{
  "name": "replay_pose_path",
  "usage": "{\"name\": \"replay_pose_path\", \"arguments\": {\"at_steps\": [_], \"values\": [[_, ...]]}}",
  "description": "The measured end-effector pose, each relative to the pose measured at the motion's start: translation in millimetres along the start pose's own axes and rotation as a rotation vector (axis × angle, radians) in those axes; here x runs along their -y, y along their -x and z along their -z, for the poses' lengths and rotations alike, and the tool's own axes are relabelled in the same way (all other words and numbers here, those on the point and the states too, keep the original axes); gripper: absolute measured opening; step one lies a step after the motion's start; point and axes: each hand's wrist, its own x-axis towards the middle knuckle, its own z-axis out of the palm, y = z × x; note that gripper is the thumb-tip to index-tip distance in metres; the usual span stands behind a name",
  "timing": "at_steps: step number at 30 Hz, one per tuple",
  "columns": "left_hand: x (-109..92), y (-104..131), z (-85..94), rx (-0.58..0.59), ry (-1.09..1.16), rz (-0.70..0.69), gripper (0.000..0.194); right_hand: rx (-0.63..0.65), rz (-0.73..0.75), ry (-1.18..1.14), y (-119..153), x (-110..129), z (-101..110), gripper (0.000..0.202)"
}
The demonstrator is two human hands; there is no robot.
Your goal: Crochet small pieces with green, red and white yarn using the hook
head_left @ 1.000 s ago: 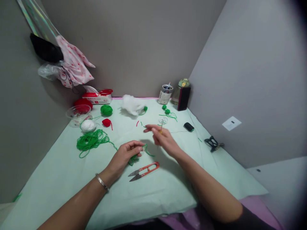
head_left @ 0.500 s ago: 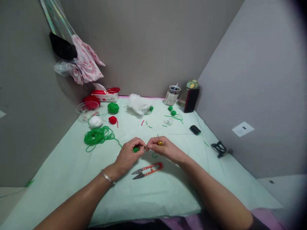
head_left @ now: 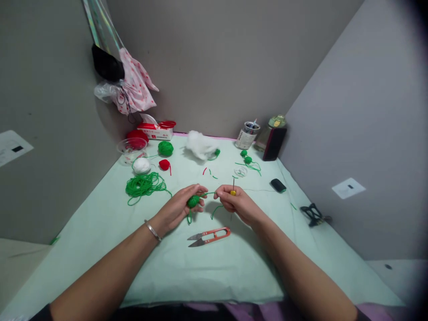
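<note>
A small green crocheted piece (head_left: 193,201) rests in my left hand (head_left: 180,205), whose fingers are curled loosely around it. From it a green strand (head_left: 210,193) runs across to my right hand (head_left: 236,201). The right fingers pinch the strand's end and also hold a hook with a yellow grip (head_left: 233,192), its thin metal shaft pointing up. A green loop hangs below the piece. Another green tail dangles by the right fingertips. Orange-handled thread snips (head_left: 210,236) lie on the cloth just below both hands, blades pointing left.
Loose green yarn (head_left: 143,186), a white ball (head_left: 141,166), a red ball (head_left: 164,165) and a green ball (head_left: 165,148) lie left. White stuffing (head_left: 200,146) is behind. A tin (head_left: 248,135), bottle (head_left: 264,136), phone (head_left: 274,143) and black clip (head_left: 315,215) stand or lie right.
My hands have moved apart, and the green strand now stretches between them. The left fingers have loosened, showing more of the green piece. The whole view has shifted a little.
</note>
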Motion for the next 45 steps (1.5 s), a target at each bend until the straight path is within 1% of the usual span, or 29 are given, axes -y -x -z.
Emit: {"name": "replay_pose_path", "arguments": {"at_steps": [2, 5, 8, 11, 13, 17, 20, 23, 28, 33, 37, 45], "values": [[-3.1, 1.3, -0.2, 0.001, 0.078, 0.013, 0.027, -0.036, 0.01, -0.017, -0.6, 0.2, 2.3, 0.037], [-7.6, 3.2, -1.1, 0.021, 0.143, 0.018, 0.017, -0.077, 0.016, -0.042, -2.0, 1.2, 5.4, 0.036], [-10.2, 3.9, -1.2, 0.03, 0.155, 0.005, 0.016, -0.089, 0.014, -0.065, -2.9, 2.0, 7.4, 0.036], [-8.7, 2.7, -0.2, 0.014, 0.132, -0.012, 0.016, -0.097, 0.019, -0.091, -2.7, 2.7, 7.9, 0.036], [-4.6, 1.2, 0.2, 0.007, 0.095, -0.017, 0.021, -0.111, 0.026, -0.107, -2.0, 3.5, 7.3, 0.036], [7.3, -0.9, -1.6, 0.014, -0.015, -0.018, 0.038, -0.13, 0.04, -0.131, -0.1, 6.2, 3.7, 0.036], [12.2, -0.8, -3.5, 0.007, -0.075, -0.017, 0.041, -0.127, 0.049, -0.142, 1.2, 7.9, 0.5, 0.036], [10.5, -0.4, -3.3, 0.004, -0.088, -0.025, 0.041, -0.124, 0.048, -0.148, 1.4, 8.7, -0.3, 0.036], [5.9, -1.0, -0.9, 0.015, -0.098, -0.021, 0.041, -0.135, 0.051, -0.152, 0.7, 8.4, 2.1, 0.037], [8.9, -1.7, -2.7, 0.015, -0.105, -0.028, 0.032, -0.134, 0.048, -0.14, 0.1, 7.3, 1.8, 0.037], [8.2, -1.5, -3.5, 0.023, -0.103, -0.034, 0.032, -0.133, 0.057, -0.131, -1.3, 5.6, 3.5, 0.037], [2.3, 1.3, -7.0, 0.046, 0.011, -0.045, 0.027, -0.147, 0.069, -0.109, -7.3, -0.5, 14.2, 0.039]]}}
